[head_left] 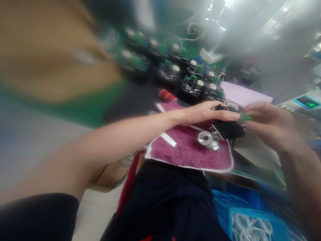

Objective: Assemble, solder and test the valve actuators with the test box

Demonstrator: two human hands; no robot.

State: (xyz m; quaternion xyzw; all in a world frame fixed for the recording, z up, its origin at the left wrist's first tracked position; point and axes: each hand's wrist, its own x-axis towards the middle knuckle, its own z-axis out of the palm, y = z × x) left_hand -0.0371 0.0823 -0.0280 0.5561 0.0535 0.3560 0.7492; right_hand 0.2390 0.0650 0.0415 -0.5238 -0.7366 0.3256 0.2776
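My left hand [209,112] reaches across the purple towel and is closed on a black box-shaped housing [229,129]. A silver metal pipe fitting [207,139] with a round threaded opening sits at the housing's near left side, over the towel. At the right, my right hand [272,122] pinches a small green circuit board [243,117] between thumb and fingers. One left fingertip reaches the board's left edge. Wires [232,105] show behind the housing. Motion blurs the board's details, and my left hand covers part of the housing.
The purple towel [185,154] has a white label on it. Behind stand several black units with circuit boards [192,85], near a red roll-like item [167,95]. A pink sheet [247,93] and a digital display [307,101] are at right. Below, a blue bin [230,217] holds white cables.
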